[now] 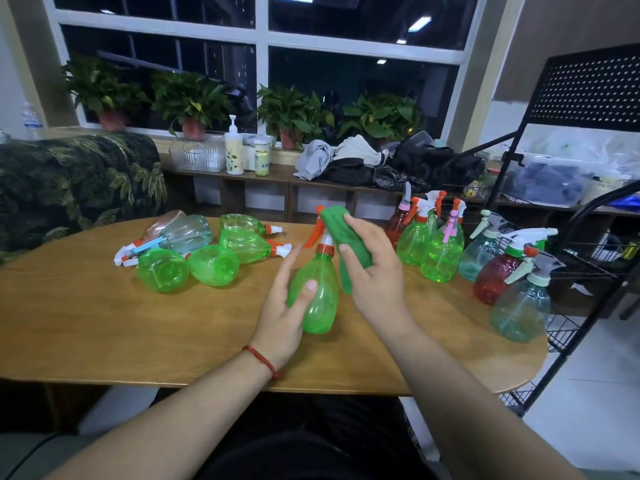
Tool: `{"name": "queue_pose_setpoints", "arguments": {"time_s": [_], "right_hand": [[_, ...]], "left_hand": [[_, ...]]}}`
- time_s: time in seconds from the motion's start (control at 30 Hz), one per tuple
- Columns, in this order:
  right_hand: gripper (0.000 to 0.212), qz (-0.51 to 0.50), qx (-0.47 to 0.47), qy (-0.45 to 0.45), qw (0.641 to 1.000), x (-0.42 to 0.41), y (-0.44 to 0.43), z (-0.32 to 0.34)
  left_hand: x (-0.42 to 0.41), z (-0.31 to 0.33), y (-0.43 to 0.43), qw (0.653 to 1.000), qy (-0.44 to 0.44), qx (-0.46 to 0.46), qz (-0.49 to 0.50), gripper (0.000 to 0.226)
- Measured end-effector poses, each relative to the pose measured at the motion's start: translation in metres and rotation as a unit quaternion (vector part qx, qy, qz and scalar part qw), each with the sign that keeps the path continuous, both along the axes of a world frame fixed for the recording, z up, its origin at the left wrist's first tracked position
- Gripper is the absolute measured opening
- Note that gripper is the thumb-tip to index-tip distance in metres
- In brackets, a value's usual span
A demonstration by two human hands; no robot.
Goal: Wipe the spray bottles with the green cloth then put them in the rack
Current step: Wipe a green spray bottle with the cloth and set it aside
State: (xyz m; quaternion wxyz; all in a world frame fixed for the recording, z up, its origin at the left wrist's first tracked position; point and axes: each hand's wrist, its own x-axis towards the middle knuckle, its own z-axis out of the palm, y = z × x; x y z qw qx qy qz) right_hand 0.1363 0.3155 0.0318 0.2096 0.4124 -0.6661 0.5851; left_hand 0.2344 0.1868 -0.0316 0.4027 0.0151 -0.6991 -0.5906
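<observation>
The left hand (284, 306) holds a green spray bottle (325, 299) near the middle of the wooden surface (104, 323). The thumb lies across the near face of the belly and the fingers pass behind it. The bottle stands nearly upright, tipped slightly left, and whether its base touches the surface cannot be told. The right hand (377, 275) grips the green cloth (336, 226), bunched under curled fingers and pressed against the right side of the bottle's neck and trigger head, with a tail of cloth hanging down beside the shoulder.

The bottle looks empty, thin-walled and clear, so it is probably very light and likely to flex or slide under a hard squeeze. Its widest part, where the left hand is, seems the steadiest place to hold it. The orange trigger (313, 233) sticks out and could snag the soft cloth.

A group of lying bottles (242, 244) sits at the far left of the surface, and a cluster of standing bottles (440, 258) at the far right. The black wire rack (588, 88) stands just right of the surface.
</observation>
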Motion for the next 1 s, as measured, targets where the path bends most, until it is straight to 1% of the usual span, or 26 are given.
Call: {"name": "queue_pose_setpoints", "arguments": {"time_s": [0.07, 0.17, 0.23, 0.27, 0.33, 0.37, 0.4, 0.47, 0.53, 0.57, 0.63, 0.67, 0.7, 0.73, 0.8, 0.87, 0.9, 0.93, 1.0], "right_hand": [[0.045, -0.009, 0.056, 0.092, 0.994, -0.007, -0.005, 0.012], [0.046, 0.004, 0.15, 0.229, 0.962, -0.007, -0.011, 0.004], [0.046, 0.007, 0.163, 0.257, 0.953, -0.01, -0.01, 0.004], [0.046, -0.014, 0.15, 0.248, 0.957, -0.014, -0.011, 0.007], [0.045, -0.07, 0.11, 0.193, 0.972, -0.018, -0.013, 0.013], [0.045, -0.079, 0.1, 0.17, 0.977, -0.017, -0.015, 0.013], [0.045, -0.069, 0.101, 0.168, 0.978, -0.014, -0.018, 0.011], [0.046, -0.026, 0.128, 0.201, 0.971, -0.007, -0.019, 0.005], [0.046, -0.017, 0.129, 0.208, 0.97, -0.009, -0.018, 0.007], [0.046, -0.032, 0.108, 0.18, 0.977, -0.013, -0.017, 0.01], [0.043, -0.058, 0.061, 0.081, 0.993, -0.02, -0.016, 0.015], [0.041, -0.055, 0.049, 0.043, 0.996, -0.022, -0.017, 0.014], [0.04, -0.043, 0.048, 0.029, 0.997, -0.02, -0.018, 0.011], [0.04, -0.033, 0.055, 0.037, 0.997, -0.016, -0.018, 0.008], [0.042, -0.023, 0.068, 0.085, 0.994, -0.01, -0.015, 0.004], [0.043, -0.026, 0.084, 0.127, 0.988, -0.01, -0.013, 0.009], [0.043, -0.034, 0.094, 0.134, 0.986, -0.012, -0.013, 0.013], [0.043, -0.042, 0.099, 0.127, 0.986, -0.013, -0.015, 0.015], [0.043, -0.041, 0.089, 0.068, 0.993, -0.013, -0.019, 0.018]], "left_hand": [[-0.002, -0.002, -0.002, 1.0, -0.004, -0.001, -0.007, 0.06], [-0.003, -0.001, -0.003, 1.0, -0.011, 0.003, -0.017, 0.061], [-0.002, 0.001, -0.001, 0.999, -0.008, 0.02, -0.025, 0.06], [-0.002, 0.001, 0.0, 0.999, -0.003, 0.026, -0.035, 0.062], [-0.002, -0.001, -0.001, 0.998, -0.004, 0.028, -0.054, 0.064], [-0.002, 0.0, -0.001, 0.998, -0.004, 0.019, -0.052, 0.064], [-0.002, 0.0, -0.002, 0.999, -0.002, 0.013, -0.049, 0.062], [0.001, 0.002, -0.002, 0.998, -0.003, 0.024, -0.052, 0.06], [0.003, 0.004, -0.002, 0.998, -0.006, 0.023, -0.054, 0.058], [0.004, 0.004, -0.002, 0.999, -0.008, 0.01, -0.052, 0.058], [0.004, 0.004, -0.003, 0.999, -0.009, -0.005, -0.048, 0.058], [0.004, 0.004, -0.004, 0.999, -0.008, -0.006, -0.044, 0.057], [0.004, 0.004, -0.005, 0.999, -0.007, -0.003, -0.043, 0.056], [0.004, 0.003, -0.006, 0.999, -0.006, 0.002, -0.044, 0.055], [0.004, 0.003, -0.005, 0.999, -0.01, 0.001, -0.046, 0.055], [0.003, 0.002, -0.004, 0.999, -0.013, -0.009, -0.051, 0.055], [0.003, 0.003, -0.003, 0.998, -0.019, -0.013, -0.052, 0.055], [0.002, 0.002, -0.004, 0.998, -0.025, -0.013, -0.054, 0.056], [0.001, 0.0, -0.004, 0.998, -0.028, -0.016, -0.049, 0.056]]}}
